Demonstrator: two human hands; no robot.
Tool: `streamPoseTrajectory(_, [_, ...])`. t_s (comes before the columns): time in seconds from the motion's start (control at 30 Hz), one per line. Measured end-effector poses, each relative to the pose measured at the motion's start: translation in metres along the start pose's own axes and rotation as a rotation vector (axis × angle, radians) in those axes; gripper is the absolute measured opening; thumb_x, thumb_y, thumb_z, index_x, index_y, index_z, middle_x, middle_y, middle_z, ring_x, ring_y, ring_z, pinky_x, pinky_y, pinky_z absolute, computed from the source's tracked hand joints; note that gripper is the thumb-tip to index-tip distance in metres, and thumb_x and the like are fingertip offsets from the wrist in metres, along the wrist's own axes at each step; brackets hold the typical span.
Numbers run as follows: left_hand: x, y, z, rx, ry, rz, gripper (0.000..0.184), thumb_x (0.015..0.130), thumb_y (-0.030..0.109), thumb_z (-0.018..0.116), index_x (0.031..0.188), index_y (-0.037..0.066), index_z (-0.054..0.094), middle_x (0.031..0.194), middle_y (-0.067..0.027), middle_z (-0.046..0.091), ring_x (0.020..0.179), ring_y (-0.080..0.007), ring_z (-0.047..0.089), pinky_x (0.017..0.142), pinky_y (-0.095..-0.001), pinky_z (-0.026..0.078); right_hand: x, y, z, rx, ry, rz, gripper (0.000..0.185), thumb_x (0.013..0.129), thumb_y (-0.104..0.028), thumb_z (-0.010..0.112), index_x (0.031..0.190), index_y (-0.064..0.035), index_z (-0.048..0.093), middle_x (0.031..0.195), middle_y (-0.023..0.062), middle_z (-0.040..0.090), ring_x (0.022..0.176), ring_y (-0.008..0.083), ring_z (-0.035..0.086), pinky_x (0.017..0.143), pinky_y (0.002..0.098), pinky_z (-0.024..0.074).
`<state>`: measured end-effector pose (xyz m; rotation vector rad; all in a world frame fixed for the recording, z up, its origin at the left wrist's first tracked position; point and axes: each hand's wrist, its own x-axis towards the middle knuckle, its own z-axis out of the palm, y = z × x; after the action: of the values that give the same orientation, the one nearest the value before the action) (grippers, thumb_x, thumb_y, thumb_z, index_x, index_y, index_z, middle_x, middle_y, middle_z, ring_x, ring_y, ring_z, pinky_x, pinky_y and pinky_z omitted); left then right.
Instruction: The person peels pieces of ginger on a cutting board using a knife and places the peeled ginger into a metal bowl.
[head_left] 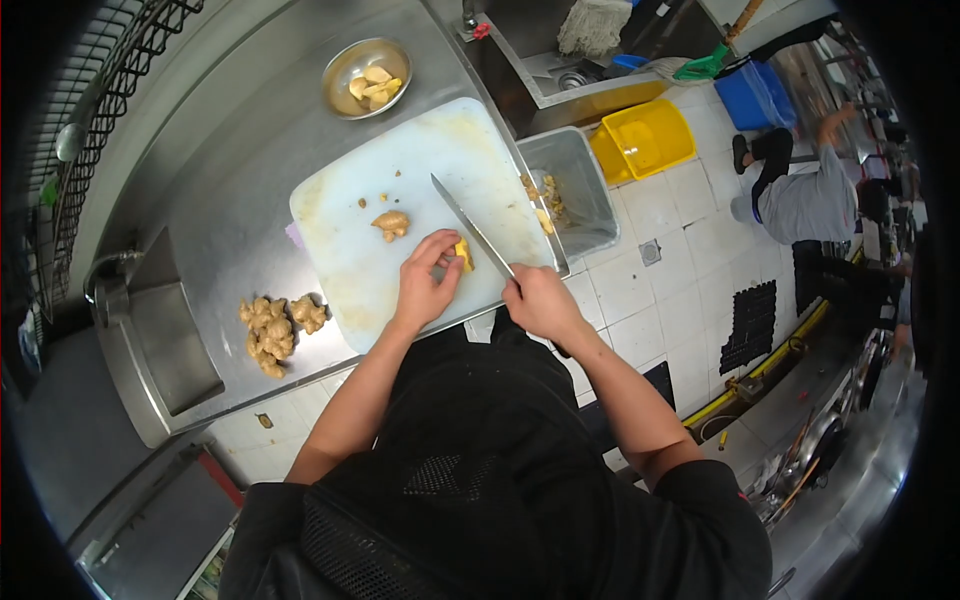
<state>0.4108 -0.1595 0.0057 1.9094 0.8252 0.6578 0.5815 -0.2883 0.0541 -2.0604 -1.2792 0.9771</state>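
A large white cutting board [345, 200] lies on the steel counter. My right hand [542, 303] is closed round the handle of a knife [468, 222], its blade slanting up and left over the board. Bent fingers of my left hand [430, 277] hold a yellow peeled ginger piece [463, 254] against the board, just left of the blade. An unpeeled ginger piece [391, 225] and small scraps sit above my left hand. Beyond the board, a metal bowl [342, 75] holds peeled ginger pieces [377, 88].
Unpeeled ginger roots [268, 332] lie on the counter at left, near a small sink [170, 340]. A grey bin [590, 185] with scraps stands right of the board, beside a yellow bucket [660, 140]. Another person [812, 200] is at far right.
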Motion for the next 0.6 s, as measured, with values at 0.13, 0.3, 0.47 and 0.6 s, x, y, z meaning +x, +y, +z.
streamPoseTrajectory(0.13, [0.002,-0.007,-0.004,0.019,-0.071,0.038,0.027,0.085,-0.001,0.076,0.112,-0.001,0.071,0.119,-0.0129,0.07,0.086,-0.0178,0.069,0.076,-0.0294,0.057,-0.012,-0.006,0.008,-0.063,-0.024,0.04,0.017,0.089,-0.012,0.057,0.085,0.0043,0.064,0.078,0.0303,0.067,0.078,0.049,0.067,0.076,0.0565,0.0543])
streamPoseTrajectory(0.3, [-0.015,-0.008,0.017,0.015,0.1,-0.047,0.026,0.083,0.0,0.08,0.108,-0.002,0.072,0.113,-0.0131,0.07,0.081,-0.0174,0.07,0.076,-0.0298,0.058,-0.011,-0.008,0.01,-0.229,-0.101,-0.036,0.018,0.089,-0.013,0.058,0.095,0.0037,0.063,0.078,0.0259,0.07,0.075,0.0443,0.07,0.072,0.0542,0.0563])
streamPoseTrajectory(0.47, [-0.022,-0.006,0.023,0.009,0.228,-0.09,0.024,0.08,-0.001,0.08,0.104,-0.002,0.073,0.109,-0.0127,0.071,0.081,-0.0191,0.071,0.074,-0.0296,0.057,-0.028,-0.015,0.003,-0.486,0.013,-0.177,0.027,0.091,-0.012,0.058,0.113,0.0042,0.062,0.082,0.0171,0.071,0.071,0.0325,0.073,0.062,0.0438,0.0588])
streamPoseTrajectory(0.6, [-0.024,-0.011,0.019,0.052,0.19,-0.119,0.028,0.076,-0.005,0.076,0.103,0.0,0.074,0.107,-0.0136,0.072,0.089,-0.0267,0.073,0.079,-0.0328,0.056,-0.046,-0.007,0.016,-0.609,0.076,-0.274,0.036,0.091,-0.012,0.057,0.123,0.0054,0.06,0.084,0.0146,0.07,0.071,0.0271,0.072,0.06,0.0394,0.0592])
